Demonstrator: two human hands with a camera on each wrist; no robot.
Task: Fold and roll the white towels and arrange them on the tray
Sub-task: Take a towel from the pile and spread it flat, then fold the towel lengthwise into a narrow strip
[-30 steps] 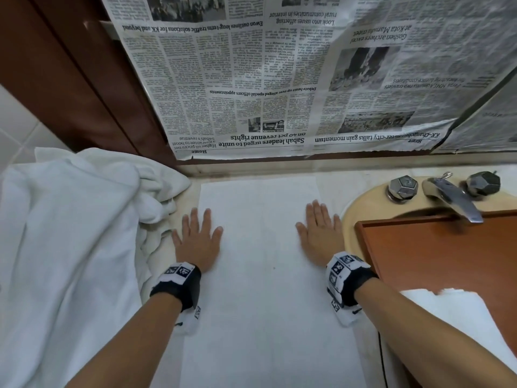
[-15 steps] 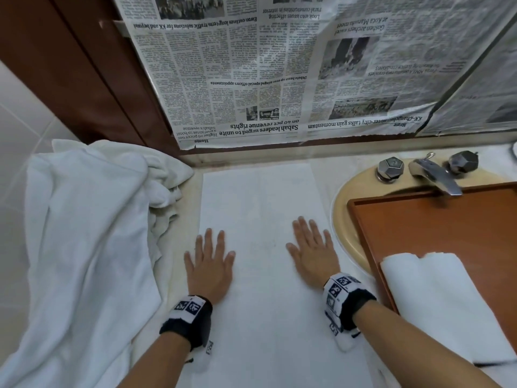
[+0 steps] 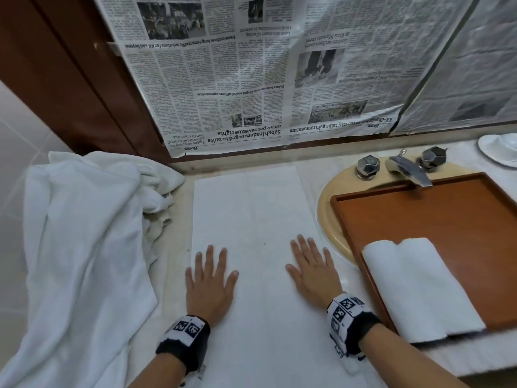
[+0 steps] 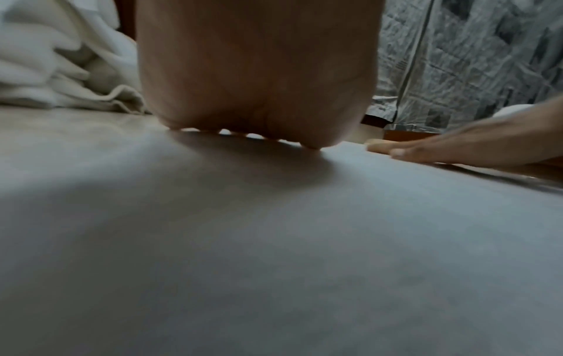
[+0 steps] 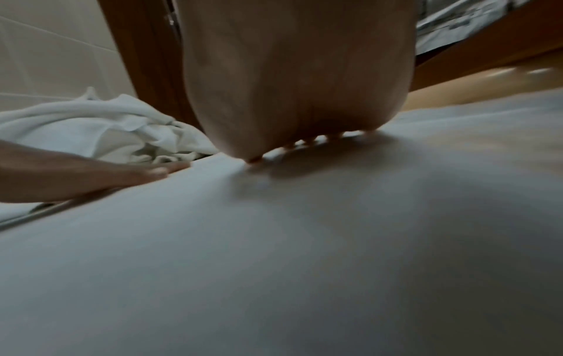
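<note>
A long white towel (image 3: 251,208) lies flat on the counter, folded into a narrow strip that runs away from me. My left hand (image 3: 209,278) presses flat on its left side and my right hand (image 3: 313,271) presses flat on its right side, fingers straight and spread. In the left wrist view the left palm (image 4: 259,72) sits on the towel (image 4: 274,240); in the right wrist view the right palm (image 5: 295,72) does the same on the towel (image 5: 304,240). A brown wooden tray (image 3: 447,219) over the sink holds two rolled white towels (image 3: 419,287) at its near left corner.
A heap of loose white towels (image 3: 84,233) fills the counter on the left. The beige sink rim (image 3: 330,219), the tap (image 3: 405,170) and two knobs stand behind the tray. A white dish (image 3: 500,148) is at far right. Newspaper (image 3: 251,79) covers the back wall.
Both hands have slid along the towel toward me, staying flat on it. The view has shifted, so more of the tray and its two rolled towels shows now.
</note>
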